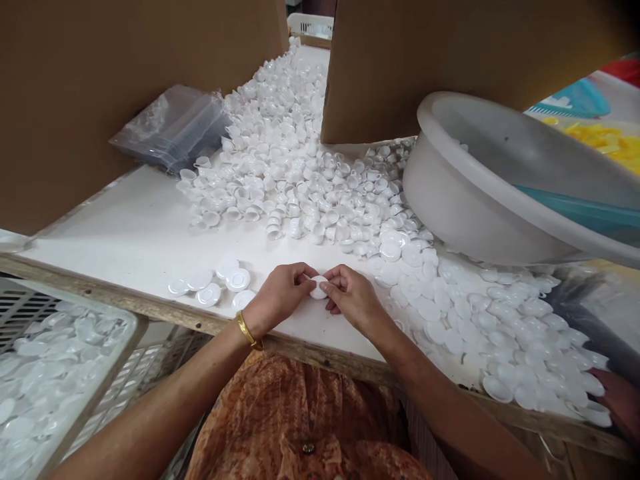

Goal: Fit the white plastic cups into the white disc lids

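Note:
A small white saucer (319, 288) is pinched between both my hands, just above the table's front part. My left hand (286, 293) grips its left edge with thumb and fingertips. On its right edge close the thumb and fingers of my right hand (353, 293). Left of my hands lie several white saucers (208, 294) on the table. A spread of white saucers (440, 300) lies to the right. Beyond my hands is a big heap of tiny white cups (300, 180).
A large grey basin (460, 180) stands at the right. Brown cardboard panels (125, 60) rise left and right of the heap. Clear plastic bags (173, 127) lie at the left. Below the table's wooden edge (165, 310) is a crate (120, 340) of white pieces.

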A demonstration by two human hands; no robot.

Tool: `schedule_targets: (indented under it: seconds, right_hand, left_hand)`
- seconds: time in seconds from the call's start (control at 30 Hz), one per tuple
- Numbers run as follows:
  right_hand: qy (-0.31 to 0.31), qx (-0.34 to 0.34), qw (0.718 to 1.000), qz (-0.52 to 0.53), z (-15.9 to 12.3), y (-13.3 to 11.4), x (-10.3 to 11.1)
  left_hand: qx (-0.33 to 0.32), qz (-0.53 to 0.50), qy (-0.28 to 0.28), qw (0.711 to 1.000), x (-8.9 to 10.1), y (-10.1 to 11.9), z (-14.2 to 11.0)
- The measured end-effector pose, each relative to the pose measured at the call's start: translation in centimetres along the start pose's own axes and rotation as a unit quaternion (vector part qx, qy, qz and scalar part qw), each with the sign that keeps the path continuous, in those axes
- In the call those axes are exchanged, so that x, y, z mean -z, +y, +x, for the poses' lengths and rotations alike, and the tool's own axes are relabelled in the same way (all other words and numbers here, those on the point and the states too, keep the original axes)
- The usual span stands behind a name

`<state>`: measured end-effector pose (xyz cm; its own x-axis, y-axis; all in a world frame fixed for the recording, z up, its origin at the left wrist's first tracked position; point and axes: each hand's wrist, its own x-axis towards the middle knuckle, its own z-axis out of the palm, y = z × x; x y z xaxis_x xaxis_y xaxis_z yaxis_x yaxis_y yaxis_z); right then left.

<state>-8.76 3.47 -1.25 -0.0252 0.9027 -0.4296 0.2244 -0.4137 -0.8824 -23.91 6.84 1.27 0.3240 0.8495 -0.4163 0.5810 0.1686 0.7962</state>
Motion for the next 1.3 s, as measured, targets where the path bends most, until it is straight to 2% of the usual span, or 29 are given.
schedule_targets:
  seconds: [0.1, 0.2, 0.27, 0.33, 0.5, 0.67, 0.77, 0.9, 1.1, 1.3]
  right_hand:
    - [0.005, -0.001, 1.000, -0.005, 0.0, 0.0, 0.0]
    - [0.011, -0.009, 1.000, 0.002, -0.1, 0.0, -0.2]
    - [0.011, 0.000, 1.000, 0.007, -0.1, 0.1, -0.3]
    - [0.011, 0.018, 1.000, 0.006, -0.2, 0.2, -0.3]
    - [0.000, 0.012, 0.999, 0.030, -0.3, 0.6, -0.3]
    - [-0.009, 0.019, 0.999, 0.036, -0.5, 0.9, -0.3]
    - [-0.009, 0.017, 1.000, 0.010, -0.4, 1.0, -0.2]
    - [-0.006, 0.030, 0.999, -0.017, -0.4, 1.0, -0.1]
    - [0.011, 0.021, 0.999, -0.031, -0.8, 0.7, -0.1]
    - [0.018, 0.029, 0.997, -0.075, -1.0, 0.1, 0.1]
  left_hand:
    - [0.006, 0.007, -0.004, 1.000, 0.1, -0.1, -0.2]
    - [-0.031, 0.104, 0.091, 0.990, -0.2, 0.6, -0.4]
    - [-0.091, 0.166, 0.159, 0.969, -0.8, 1.5, -0.1]
    - [-0.153, 0.217, 0.194, 0.944, -1.6, 2.2, 0.7]
    - [-0.220, 0.343, 0.225, 0.885, -3.0, 2.3, 3.9]
    - [-0.204, 0.415, 0.249, 0.851, -2.8, 1.6, 4.5]
    - [-0.216, 0.467, 0.246, 0.821, -2.9, 2.0, 3.9]
    - [-0.271, 0.511, 0.192, 0.793, -3.3, 2.8, 3.5]
    - [-0.287, 0.507, 0.150, 0.799, -3.6, 2.8, 3.8]
    - [-0.289, 0.492, 0.151, 0.807, -3.4, 2.7, 4.0]
